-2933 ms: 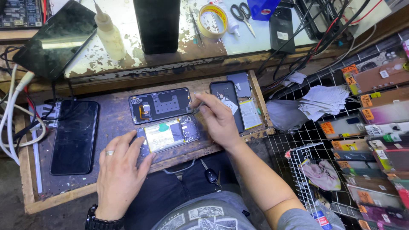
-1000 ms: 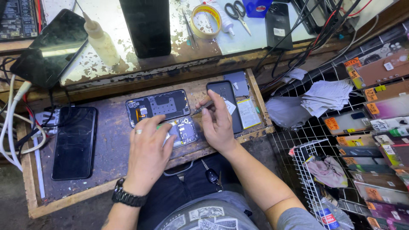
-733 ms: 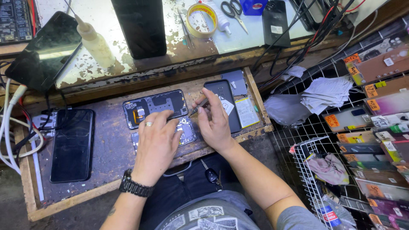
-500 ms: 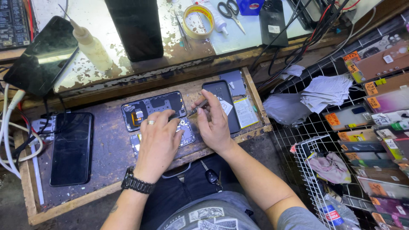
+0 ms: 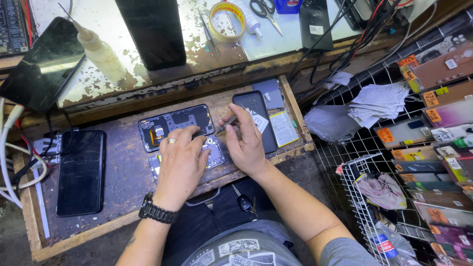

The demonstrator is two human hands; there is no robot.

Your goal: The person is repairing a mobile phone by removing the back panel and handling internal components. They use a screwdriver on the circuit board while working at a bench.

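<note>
Lying flat near the front edge of the bench (image 5: 123, 182), the opened phone (image 5: 212, 153) is mostly hidden under the person's left hand (image 5: 181, 162), with only its right end and a sliver at the left showing. Its long axis runs left to right across the bench, tilted slightly up toward the right. The left hand presses down on it, palm low and fingers curled over its upper edge, holding nothing else. The right hand (image 5: 248, 143) sits just beside the phone's right end, fingers pinched narrow around a slim tool (image 5: 227, 121) whose tip angles down and left toward the phone's upper right corner. So the left hand is on the phone, while the right comes at it from the right, along its length.

Just behind lies a second opened shell (image 5: 172, 123), parallel to the first, its near edge touched by the left fingertips. A dark phone (image 5: 256, 118) lies lengthwise front to back, partly under the right hand. Well to the left, a black phone (image 5: 80, 172) lies face up. Farther back are a tape roll (image 5: 226, 20), scissors (image 5: 263, 11) and a glue bottle (image 5: 101, 51).
</note>
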